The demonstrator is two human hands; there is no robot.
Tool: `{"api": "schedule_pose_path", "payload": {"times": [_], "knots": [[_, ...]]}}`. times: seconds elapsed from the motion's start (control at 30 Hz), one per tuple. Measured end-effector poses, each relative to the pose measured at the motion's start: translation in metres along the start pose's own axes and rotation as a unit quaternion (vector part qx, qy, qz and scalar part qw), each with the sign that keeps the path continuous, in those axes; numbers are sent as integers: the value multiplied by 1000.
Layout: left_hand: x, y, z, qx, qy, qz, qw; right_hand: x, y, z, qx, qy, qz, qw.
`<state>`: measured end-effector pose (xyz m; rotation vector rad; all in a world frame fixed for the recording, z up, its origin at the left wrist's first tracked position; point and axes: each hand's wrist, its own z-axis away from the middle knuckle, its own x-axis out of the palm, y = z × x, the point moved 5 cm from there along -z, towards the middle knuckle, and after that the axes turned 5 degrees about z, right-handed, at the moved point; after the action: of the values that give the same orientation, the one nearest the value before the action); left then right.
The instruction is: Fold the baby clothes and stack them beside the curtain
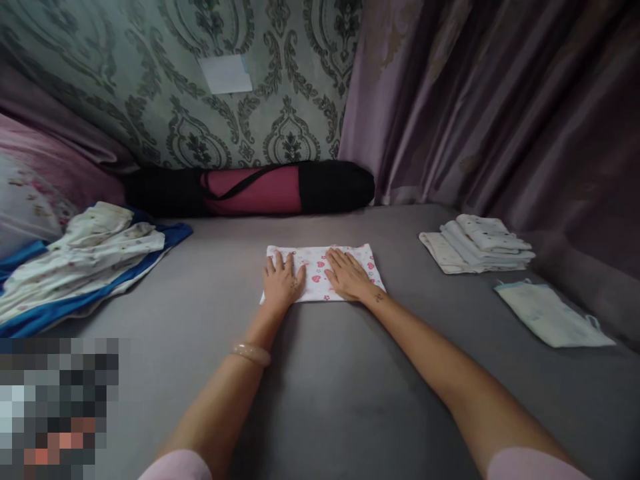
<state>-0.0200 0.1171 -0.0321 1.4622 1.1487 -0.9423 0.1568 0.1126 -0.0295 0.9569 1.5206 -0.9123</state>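
Note:
A white cloth with red hearts and small flowers [316, 279] lies folded into a flat rectangle on the grey bed sheet [320, 387]. My left hand [283, 280] rests palm down on its left part, fingers spread. On its right part my right hand [347, 273] lies flat, fingers stretched out towards the far edge. Both palms touch the cloth and neither hand grips it. What kind of cloth item it is I cannot make out.
A stack of folded cloths [483, 247] sits at the right, with a pale flat cloth piece with loops [553, 313] nearer me. Loose printed clothes [100, 240] lie on blue fabric at the left. A long black and maroon bag [260, 190] lies along the wall.

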Motion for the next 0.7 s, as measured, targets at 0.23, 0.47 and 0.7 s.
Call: {"api": "schedule_pose_path", "payload": {"times": [0.23, 0.47, 0.7], "knots": [[-1, -1, 2, -7, 6, 10, 1000, -6, 38, 11, 72, 8, -8, 997], [-1, -2, 1, -12, 0, 19, 1000, 1, 78, 20, 91, 4, -86, 992], [-5, -12, -5, -27, -13, 111, 993, -7, 106, 33, 298, 127, -145, 935]]}}
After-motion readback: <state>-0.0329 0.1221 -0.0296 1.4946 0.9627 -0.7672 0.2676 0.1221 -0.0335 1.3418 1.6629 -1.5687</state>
